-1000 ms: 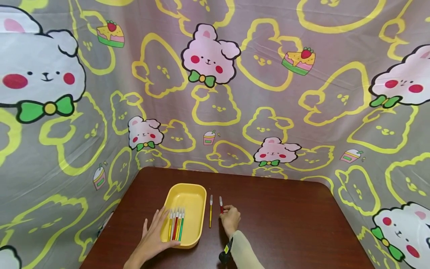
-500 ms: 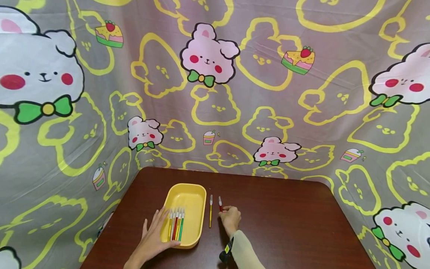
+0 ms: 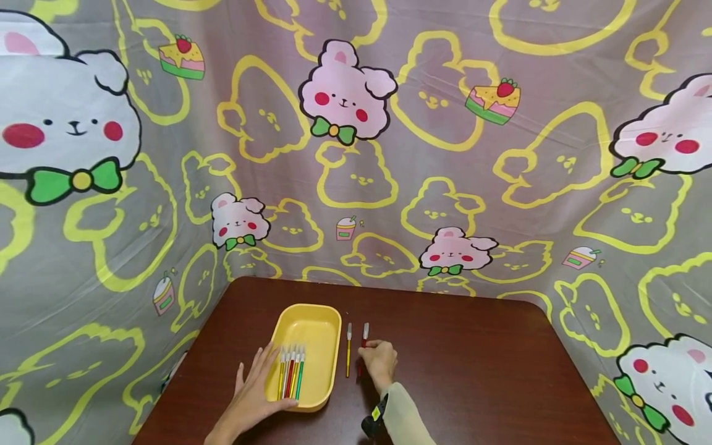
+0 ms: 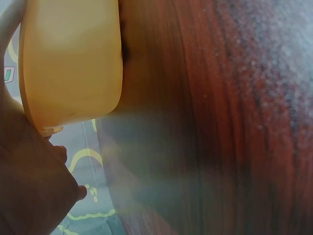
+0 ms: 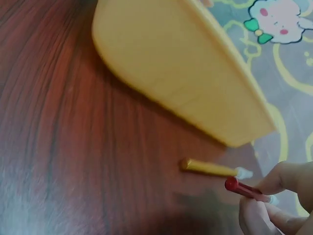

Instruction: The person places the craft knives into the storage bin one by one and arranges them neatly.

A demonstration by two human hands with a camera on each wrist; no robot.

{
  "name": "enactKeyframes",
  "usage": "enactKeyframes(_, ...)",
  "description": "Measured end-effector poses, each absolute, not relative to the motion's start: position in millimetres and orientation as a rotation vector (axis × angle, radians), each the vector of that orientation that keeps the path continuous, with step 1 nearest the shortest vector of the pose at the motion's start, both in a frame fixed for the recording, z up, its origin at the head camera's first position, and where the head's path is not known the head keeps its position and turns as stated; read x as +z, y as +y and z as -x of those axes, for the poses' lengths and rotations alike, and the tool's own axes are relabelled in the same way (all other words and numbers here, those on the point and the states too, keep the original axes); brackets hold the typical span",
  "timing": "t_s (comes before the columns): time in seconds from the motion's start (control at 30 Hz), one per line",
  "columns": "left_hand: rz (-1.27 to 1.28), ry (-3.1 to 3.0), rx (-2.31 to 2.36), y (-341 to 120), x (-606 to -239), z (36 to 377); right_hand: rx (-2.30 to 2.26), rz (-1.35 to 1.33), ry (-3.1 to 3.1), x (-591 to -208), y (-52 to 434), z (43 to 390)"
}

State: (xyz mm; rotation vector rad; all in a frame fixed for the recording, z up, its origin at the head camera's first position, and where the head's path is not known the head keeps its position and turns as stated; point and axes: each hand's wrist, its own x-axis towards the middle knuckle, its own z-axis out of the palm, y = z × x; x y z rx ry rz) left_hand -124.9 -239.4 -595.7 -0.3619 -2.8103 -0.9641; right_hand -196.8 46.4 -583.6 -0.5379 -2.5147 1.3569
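- While the left hand [image 3: 253,389] lies flat with straight fingers along the near left rim of the yellow tray [image 3: 314,327], its fingertips reach over the edge toward the brushes inside — it holds nothing.
- Inside that tray, at its near end, a bundle of small paintbrushes [image 3: 292,371] lies side by side, with orange, red, yellow and green handles.
- Just right of the tray, a yellow-handled paintbrush [image 3: 348,350] lies alone on the dark brown table [image 3: 478,371], bristles pointing away from the person.
- Beside it, the red-handled paintbrush [image 3: 364,334] is pinched between the fingertips of the right hand [image 3: 380,361]; the wrist view shows its handle end [image 5: 232,184] lifted off the wood, close to the yellow one but apart from it.
- Behind and to both sides hangs a grey cloth printed with cartoon bears [image 3: 345,93].
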Motion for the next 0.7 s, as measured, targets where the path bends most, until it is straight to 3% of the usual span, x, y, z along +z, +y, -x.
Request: enactKeyframes(0.7,0.375,-2.789,-0.967,-239,-595,124,1.711,0.286,-2.381,-550,28,191)
